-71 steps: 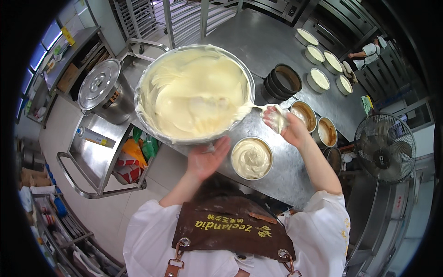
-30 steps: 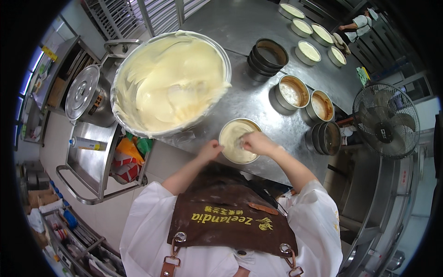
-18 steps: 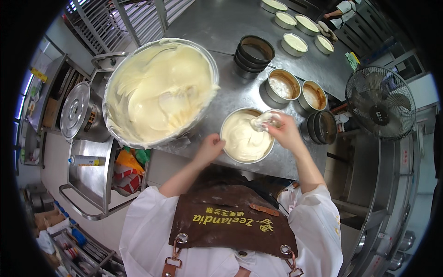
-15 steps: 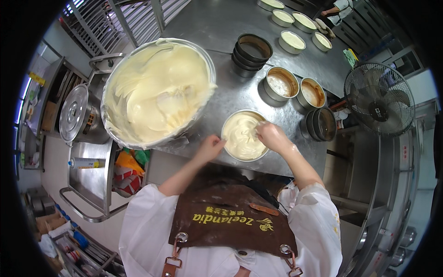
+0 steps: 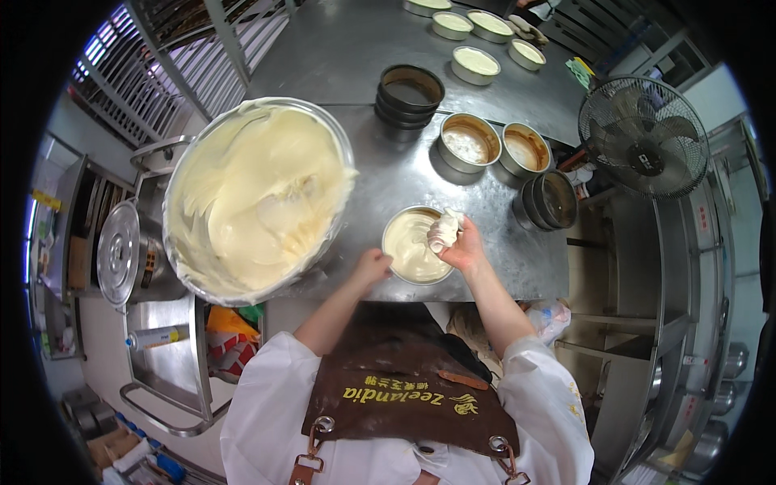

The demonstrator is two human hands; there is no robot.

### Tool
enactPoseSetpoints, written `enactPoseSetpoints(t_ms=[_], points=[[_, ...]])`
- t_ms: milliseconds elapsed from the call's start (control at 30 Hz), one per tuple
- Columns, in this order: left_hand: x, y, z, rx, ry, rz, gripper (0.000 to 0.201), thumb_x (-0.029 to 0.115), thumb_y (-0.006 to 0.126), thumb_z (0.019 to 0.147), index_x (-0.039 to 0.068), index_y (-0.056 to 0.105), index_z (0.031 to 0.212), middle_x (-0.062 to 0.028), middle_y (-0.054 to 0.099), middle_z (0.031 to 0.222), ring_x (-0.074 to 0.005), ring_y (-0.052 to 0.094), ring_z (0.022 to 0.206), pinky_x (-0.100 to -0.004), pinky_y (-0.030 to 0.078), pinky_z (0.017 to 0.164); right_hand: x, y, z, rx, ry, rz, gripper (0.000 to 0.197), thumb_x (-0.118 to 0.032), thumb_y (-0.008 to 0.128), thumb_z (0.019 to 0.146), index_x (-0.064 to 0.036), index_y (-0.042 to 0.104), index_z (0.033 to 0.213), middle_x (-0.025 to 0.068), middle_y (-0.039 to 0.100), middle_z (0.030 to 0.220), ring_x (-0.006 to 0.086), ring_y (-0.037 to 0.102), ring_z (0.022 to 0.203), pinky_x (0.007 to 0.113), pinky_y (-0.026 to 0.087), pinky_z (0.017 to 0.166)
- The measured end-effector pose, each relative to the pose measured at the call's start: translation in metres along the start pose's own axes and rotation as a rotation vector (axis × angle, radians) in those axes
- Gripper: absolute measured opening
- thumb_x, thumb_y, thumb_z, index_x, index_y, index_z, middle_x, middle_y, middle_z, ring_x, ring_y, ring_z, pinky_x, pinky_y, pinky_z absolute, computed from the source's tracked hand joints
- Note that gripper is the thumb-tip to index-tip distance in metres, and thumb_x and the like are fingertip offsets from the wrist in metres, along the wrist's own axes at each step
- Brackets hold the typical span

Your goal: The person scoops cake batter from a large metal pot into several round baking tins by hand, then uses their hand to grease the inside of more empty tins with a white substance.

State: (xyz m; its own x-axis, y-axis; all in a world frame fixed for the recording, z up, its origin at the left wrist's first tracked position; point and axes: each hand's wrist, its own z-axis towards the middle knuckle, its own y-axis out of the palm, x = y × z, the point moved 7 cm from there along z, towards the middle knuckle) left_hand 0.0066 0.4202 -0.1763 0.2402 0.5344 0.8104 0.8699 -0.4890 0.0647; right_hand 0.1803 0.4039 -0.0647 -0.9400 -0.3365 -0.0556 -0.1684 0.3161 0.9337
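A round metal cake tin [image 5: 387,263] full of pale creamy batter [image 5: 411,242] stands near the table's front edge. At its left side, my left hand [image 5: 373,265] has its fingers curled, fingertips at the rim. My right hand [image 5: 461,242] is raised over the tin's right side, palm turned up. Thick batter coats its curled fingers and hides their tips. To the left sits a very large metal bowl [image 5: 349,145] holding a mass of the same batter, with a scooped hollow in it.
Behind the tin stand a stack of dark tins [image 5: 409,95], two lined tins [image 5: 470,144] [image 5: 525,151] and another dark stack [image 5: 550,200]. Several filled tins [image 5: 475,65] are farther back. A fan [image 5: 644,137] is at right, a lidded pot [image 5: 129,255] at left.
My right hand has lifted out of the batter and turned palm up, its fingers coated. My left hand stays by the rim. The whole view has shifted slightly.
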Motion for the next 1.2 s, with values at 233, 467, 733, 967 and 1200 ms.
enactPoseSetpoints(t_ms=[233, 467, 733, 967, 1200], points=[[0.069, 0.041, -0.015, -0.022, -0.062, -0.319, 0.025, 0.011, 0.05, 0.085, -0.005, 0.052, 0.104, -0.0136, 0.061, 0.095, -0.0241, 0.063, 0.086, -0.0368, 0.055, 0.074, -0.09, 0.083, -0.078, -0.031, -0.283, -0.018, 0.021, -0.028, 0.05, 0.082, -0.0074, 0.053, 0.08, 0.0035, 0.048, 0.075, 0.0154, 0.044, 0.065, 0.029, 0.037, 0.055], [0.245, 0.132, 0.095, -0.086, 0.111, -0.352, 0.025, 0.006, 0.046, 0.086, -0.01, 0.048, 0.105, -0.0184, 0.058, 0.1, -0.027, 0.062, 0.089, -0.0365, 0.056, 0.077, -0.239, 0.093, -0.162, -0.166, -0.567, -0.069, 0.022, -0.023, 0.044, 0.087, -0.0103, 0.041, 0.069, 0.0031, 0.039, 0.07, 0.0143, 0.037, 0.061, 0.027, 0.032, 0.053], [0.369, 0.226, 0.328, -0.034, 0.08, -0.137, 0.029, 0.007, 0.044, 0.087, -0.01, 0.046, 0.11, -0.0194, 0.056, 0.106, -0.0298, 0.062, 0.086, -0.0369, 0.057, 0.068, -0.336, 0.027, -0.205, -0.018, -0.692, -0.088, 0.026, -0.025, 0.042, 0.088, -0.0113, 0.04, 0.067, 0.0025, 0.04, 0.067, 0.0133, 0.037, 0.06, 0.027, 0.032, 0.051], [0.377, 0.327, 0.477, 0.033, 0.033, -0.412, 0.036, 0.008, 0.042, 0.09, -0.007, 0.039, 0.124, -0.0207, 0.05, 0.117, -0.0345, 0.057, 0.098, -0.0412, 0.055, 0.076, -0.374, -0.026, -0.244, 0.154, -0.866, -0.004, 0.026, -0.023, 0.042, 0.087, -0.01, 0.038, 0.065, 0.003, 0.038, 0.066, 0.0139, 0.034, 0.058, 0.026, 0.03, 0.05], [0.405, 0.345, 0.436, -0.005, 0.225, -0.105, 0.04, 0.027, 0.056, 0.089, 0.002, 0.047, 0.119, -0.0116, 0.048, 0.122, -0.0206, 0.052, 0.098, -0.0273, 0.048, 0.075, -0.381, -0.027, -0.239, 0.206, -0.885, 0.006, 0.025, -0.024, 0.043, 0.088, -0.01, 0.038, 0.068, 0.0042, 0.039, 0.07, 0.0159, 0.035, 0.061, 0.028, 0.03, 0.051]])
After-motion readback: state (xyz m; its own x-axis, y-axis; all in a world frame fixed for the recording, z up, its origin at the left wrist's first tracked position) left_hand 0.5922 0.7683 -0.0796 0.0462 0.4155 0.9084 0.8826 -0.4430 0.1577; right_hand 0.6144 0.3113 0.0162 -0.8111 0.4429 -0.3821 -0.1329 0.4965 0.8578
